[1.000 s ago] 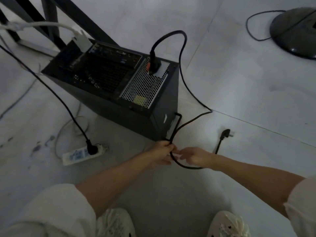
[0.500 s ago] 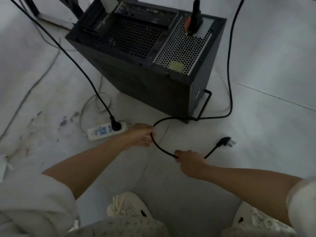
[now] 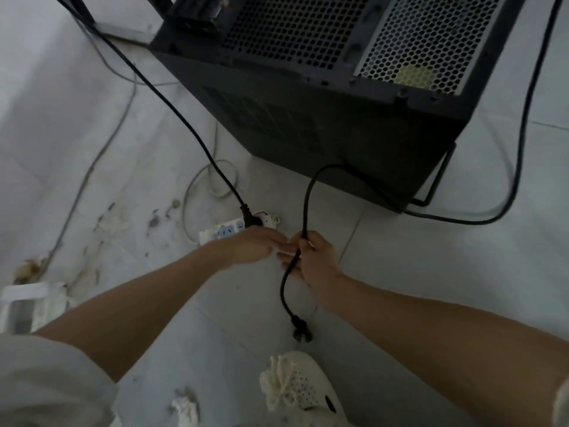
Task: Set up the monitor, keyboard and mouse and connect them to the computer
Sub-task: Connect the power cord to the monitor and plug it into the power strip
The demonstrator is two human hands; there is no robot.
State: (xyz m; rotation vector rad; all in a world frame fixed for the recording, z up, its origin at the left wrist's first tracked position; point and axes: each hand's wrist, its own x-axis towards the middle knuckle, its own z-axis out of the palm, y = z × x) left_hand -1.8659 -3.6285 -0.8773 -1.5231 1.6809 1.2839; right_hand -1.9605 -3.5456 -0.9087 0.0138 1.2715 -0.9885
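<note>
Floor: pale tiles [image 3: 431,272], stained at left.
Right hand [image 3: 314,257]: fingers curled round black power cable [image 3: 306,204], gripping it.
Left hand [image 3: 252,246]: fingers extended toward the right hand, fingertips meeting it; whether they touch the cable cannot be told.
Plug [image 3: 300,331]: hangs free below the right hand, near a white shoe [image 3: 295,392].
Cable run: loops up, then passes beside the computer tower [image 3: 323,118].
Power strip [image 3: 234,228]: white, just beyond the left hand, one black plug seated.
</note>
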